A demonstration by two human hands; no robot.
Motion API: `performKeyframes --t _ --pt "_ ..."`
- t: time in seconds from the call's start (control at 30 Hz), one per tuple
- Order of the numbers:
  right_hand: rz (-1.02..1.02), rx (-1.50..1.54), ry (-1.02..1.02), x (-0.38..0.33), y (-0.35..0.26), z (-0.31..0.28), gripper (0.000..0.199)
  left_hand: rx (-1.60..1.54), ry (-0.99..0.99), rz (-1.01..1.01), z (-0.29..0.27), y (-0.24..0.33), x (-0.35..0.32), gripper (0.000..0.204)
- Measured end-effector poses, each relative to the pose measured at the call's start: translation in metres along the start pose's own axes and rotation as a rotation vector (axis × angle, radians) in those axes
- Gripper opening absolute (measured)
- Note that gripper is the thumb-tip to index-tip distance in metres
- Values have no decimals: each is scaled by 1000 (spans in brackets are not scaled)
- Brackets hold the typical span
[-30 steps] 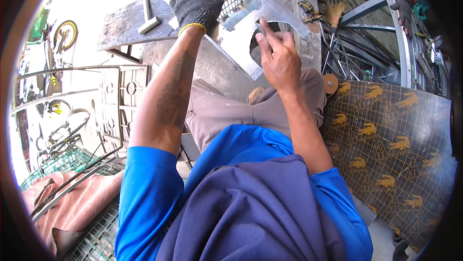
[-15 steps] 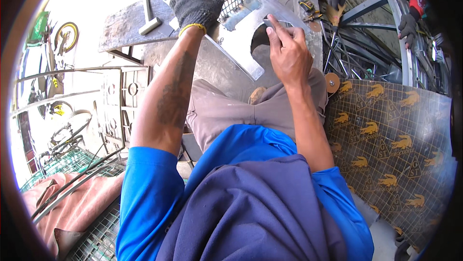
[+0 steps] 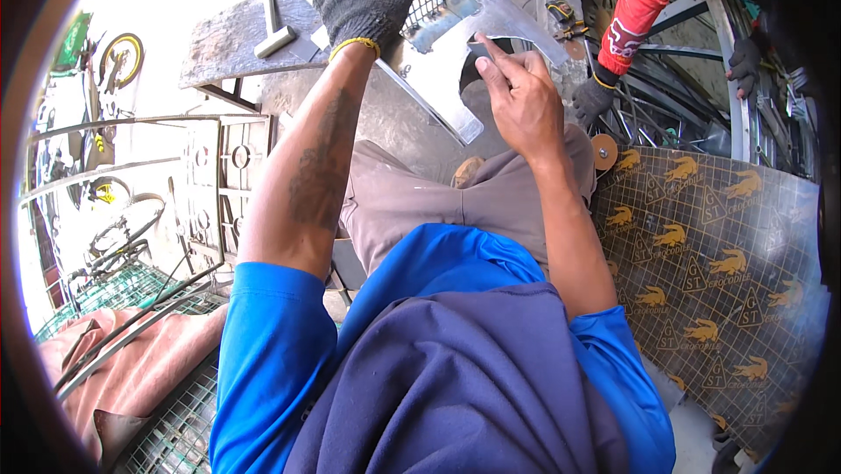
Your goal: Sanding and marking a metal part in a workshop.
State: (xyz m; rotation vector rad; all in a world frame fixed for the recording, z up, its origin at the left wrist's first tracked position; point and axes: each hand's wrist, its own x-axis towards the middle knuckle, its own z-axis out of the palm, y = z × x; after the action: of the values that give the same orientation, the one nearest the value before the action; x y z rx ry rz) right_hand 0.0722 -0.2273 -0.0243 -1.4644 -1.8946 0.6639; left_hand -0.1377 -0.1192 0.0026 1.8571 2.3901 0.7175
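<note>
A shiny sheet-metal panel (image 3: 451, 106) with cut-out openings lies tilted in front of my knees. My left hand (image 3: 363, 3), in a dark grey knitted glove with a yellow cuff, is closed over the panel's upper left part, thumb toward the mesh-backed opening. My bare right hand (image 3: 526, 106) pinches a small, flat grey piece (image 3: 479, 48) between thumb and fingers, against the rim of the rounded cut-out. The exact kind of that piece cannot be made out.
A hammer (image 3: 275, 31) lies on a worn bench (image 3: 223, 40) at left. A co-worker's red sleeve (image 3: 638, 10) and gloved hand (image 3: 591, 102) reach in near my right hand, beside metal bars. A patterned board (image 3: 714, 272) lies right; a pinkish cloth (image 3: 131, 360) lies lower left.
My right hand has shifted slightly left along the cut-out's rim. The co-worker's red-sleeved arm has come in from the upper right, its gloved hand now lower. My left hand stays on the panel.
</note>
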Motion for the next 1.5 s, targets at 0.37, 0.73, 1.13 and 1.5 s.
performKeyframes --t 0.37,0.73,1.13,1.5 --pt "-110 105 -139 -8 4 -8 34 -37 10 -4 0 2 1 53" --pt "-241 239 -488 -13 15 -41 32 1 40 20 5 -5 -1 58" --pt "-251 197 -450 -27 19 -47 34 -32 70 25 6 -7 1 55" --pt "-120 78 -464 -56 21 -71 32 -35 57 71 3 -12 2 57"
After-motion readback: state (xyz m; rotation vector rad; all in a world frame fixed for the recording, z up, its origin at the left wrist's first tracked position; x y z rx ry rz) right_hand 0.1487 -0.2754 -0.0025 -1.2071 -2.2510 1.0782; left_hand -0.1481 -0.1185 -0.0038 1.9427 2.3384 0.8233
